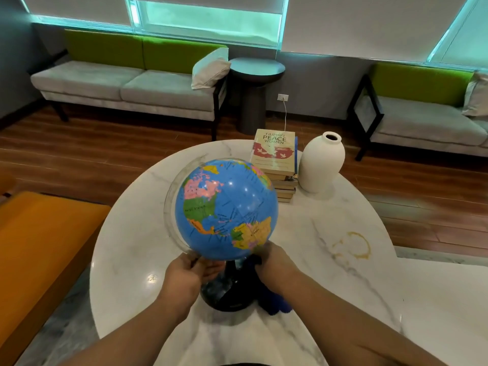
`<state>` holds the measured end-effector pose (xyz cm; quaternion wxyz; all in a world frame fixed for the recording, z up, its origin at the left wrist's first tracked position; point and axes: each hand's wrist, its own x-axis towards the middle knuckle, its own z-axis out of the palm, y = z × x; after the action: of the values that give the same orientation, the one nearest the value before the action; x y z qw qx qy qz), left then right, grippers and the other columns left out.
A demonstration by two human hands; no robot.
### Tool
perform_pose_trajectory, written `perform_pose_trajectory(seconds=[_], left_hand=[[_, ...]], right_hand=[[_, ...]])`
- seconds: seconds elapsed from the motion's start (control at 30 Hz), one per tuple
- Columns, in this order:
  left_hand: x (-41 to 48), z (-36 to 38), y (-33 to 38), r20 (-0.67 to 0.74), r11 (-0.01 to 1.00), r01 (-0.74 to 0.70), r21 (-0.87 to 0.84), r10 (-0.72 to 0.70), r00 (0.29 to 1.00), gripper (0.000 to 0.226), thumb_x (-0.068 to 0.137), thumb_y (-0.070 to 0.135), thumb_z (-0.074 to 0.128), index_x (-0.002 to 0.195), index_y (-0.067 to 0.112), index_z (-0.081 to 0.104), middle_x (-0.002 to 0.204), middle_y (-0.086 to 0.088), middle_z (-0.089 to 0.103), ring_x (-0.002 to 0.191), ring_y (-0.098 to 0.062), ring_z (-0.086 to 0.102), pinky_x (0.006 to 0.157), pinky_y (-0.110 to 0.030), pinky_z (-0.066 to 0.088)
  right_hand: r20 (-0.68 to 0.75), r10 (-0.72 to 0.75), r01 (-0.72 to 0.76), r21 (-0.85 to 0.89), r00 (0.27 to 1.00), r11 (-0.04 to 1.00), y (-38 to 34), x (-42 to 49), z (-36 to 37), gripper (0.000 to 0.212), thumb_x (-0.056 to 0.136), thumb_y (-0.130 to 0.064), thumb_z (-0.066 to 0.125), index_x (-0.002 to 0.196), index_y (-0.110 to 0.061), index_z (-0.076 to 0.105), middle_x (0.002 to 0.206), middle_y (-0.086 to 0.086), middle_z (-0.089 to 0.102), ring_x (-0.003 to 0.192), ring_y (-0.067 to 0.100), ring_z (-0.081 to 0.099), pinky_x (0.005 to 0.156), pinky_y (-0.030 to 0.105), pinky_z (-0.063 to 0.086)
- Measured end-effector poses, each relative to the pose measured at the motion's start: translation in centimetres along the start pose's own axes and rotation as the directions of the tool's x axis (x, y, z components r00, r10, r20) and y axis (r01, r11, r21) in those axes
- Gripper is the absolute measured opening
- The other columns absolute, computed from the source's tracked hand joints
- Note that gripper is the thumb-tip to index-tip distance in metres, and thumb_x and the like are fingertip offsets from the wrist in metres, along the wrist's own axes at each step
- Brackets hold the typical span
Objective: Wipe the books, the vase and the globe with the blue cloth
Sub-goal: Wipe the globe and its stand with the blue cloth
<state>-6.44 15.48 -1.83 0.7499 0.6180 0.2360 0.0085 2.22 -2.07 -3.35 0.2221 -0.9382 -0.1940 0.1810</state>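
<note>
A blue globe (227, 207) on a black stand (227, 294) sits at the near middle of the round marble table (330, 260). My left hand (187, 276) grips the lower end of the globe's clear arc, under the sphere. My right hand (274, 262) holds the dark blue cloth (272, 299) against the globe's underside; the cloth hangs down beside the stand. Farther back stands a stack of several books (277, 159), and a white vase (322, 162) stands upright right of it.
A brownish ring stain (353, 245) marks the table on the right. An orange seat (39, 247) is close on the left. Grey sofas (126, 85) with green backs and a dark round side table (256, 75) line the far wall.
</note>
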Motion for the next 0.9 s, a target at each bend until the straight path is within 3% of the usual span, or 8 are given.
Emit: perform_pose_trajectory(seconds=[0.13,0.37,0.5,0.63,0.7,0.8,0.9], left_hand=[[0.5,-0.2,-0.2,-0.032,1.000,0.021,0.020,-0.020,0.999,0.019,0.098,0.000,0.045,0.109,-0.005,0.060,0.087,-0.017,0.074,0.080,-0.025,0.073,0.064,-0.023,0.058],[0.3,-0.2,0.0,-0.011,1.000,0.012,0.024,-0.012,1.000,0.019,0.098,-0.003,0.043,0.107,-0.005,0.060,0.088,-0.018,0.073,0.083,-0.027,0.072,0.066,-0.024,0.059],[0.2,-0.2,0.0,-0.005,1.000,0.017,0.009,-0.017,1.000,0.017,0.098,0.000,0.044,0.104,-0.003,0.061,0.086,-0.016,0.074,0.085,-0.029,0.072,0.068,-0.025,0.059],[0.0,-0.2,0.0,0.019,1.000,0.001,0.011,-0.001,1.000,0.018,0.099,0.001,0.044,0.106,-0.001,0.060,0.086,-0.015,0.074,0.083,-0.026,0.073,0.069,-0.025,0.059],[0.3,-0.4,0.0,0.018,1.000,0.006,0.030,-0.006,1.000,0.019,0.098,-0.001,0.044,0.107,-0.005,0.061,0.087,-0.016,0.074,0.082,-0.025,0.073,0.067,-0.023,0.059],[0.4,-0.4,-0.1,0.017,0.999,0.011,0.030,-0.011,1.000,0.020,0.098,-0.002,0.043,0.109,-0.006,0.060,0.088,-0.017,0.074,0.082,-0.025,0.073,0.065,-0.022,0.058],[0.2,-0.4,-0.1,0.027,1.000,-0.001,0.007,0.001,1.000,0.019,0.099,0.000,0.043,0.110,-0.004,0.059,0.088,-0.018,0.074,0.083,-0.026,0.072,0.067,-0.023,0.058]], right_hand=[[0.096,-0.103,0.105,-0.017,0.990,0.994,0.0,-0.5,0.7,0.045,0.075,-0.016,0.049,0.115,-0.022,0.068,0.125,0.001,0.057,0.110,0.025,0.056,0.096,0.026,0.044],[-0.001,0.036,-0.036,0.040,0.999,0.999,0.9,0.5,0.6,0.040,0.085,-0.006,0.049,0.119,-0.022,0.066,0.126,0.005,0.048,0.114,0.023,0.051,0.090,0.017,0.036],[0.153,-0.054,0.057,-0.017,0.987,0.998,1.0,0.0,1.5,0.048,0.083,-0.016,0.050,0.125,-0.038,0.059,0.142,-0.006,0.037,0.123,0.023,0.045,0.107,0.029,0.036],[0.092,0.010,-0.009,-0.021,0.996,1.000,1.7,0.5,1.1,0.045,0.084,-0.010,0.052,0.121,-0.033,0.064,0.131,0.001,0.043,0.117,0.024,0.051,0.102,0.027,0.040],[0.069,-0.023,0.025,-0.025,0.997,0.999,1.5,0.6,1.2,0.047,0.085,-0.010,0.051,0.125,-0.032,0.062,0.136,0.002,0.040,0.120,0.024,0.048,0.103,0.026,0.038],[0.154,-0.108,0.119,-0.068,0.982,0.991,1.4,0.3,1.7,0.050,0.087,-0.013,0.049,0.131,-0.038,0.055,0.146,-0.005,0.030,0.124,0.023,0.044,0.106,0.030,0.038],[0.144,-0.009,0.022,-0.085,0.990,0.996,2.7,0.2,1.2,0.049,0.087,-0.012,0.048,0.127,-0.037,0.059,0.135,0.000,0.038,0.118,0.025,0.049,0.102,0.030,0.040]])
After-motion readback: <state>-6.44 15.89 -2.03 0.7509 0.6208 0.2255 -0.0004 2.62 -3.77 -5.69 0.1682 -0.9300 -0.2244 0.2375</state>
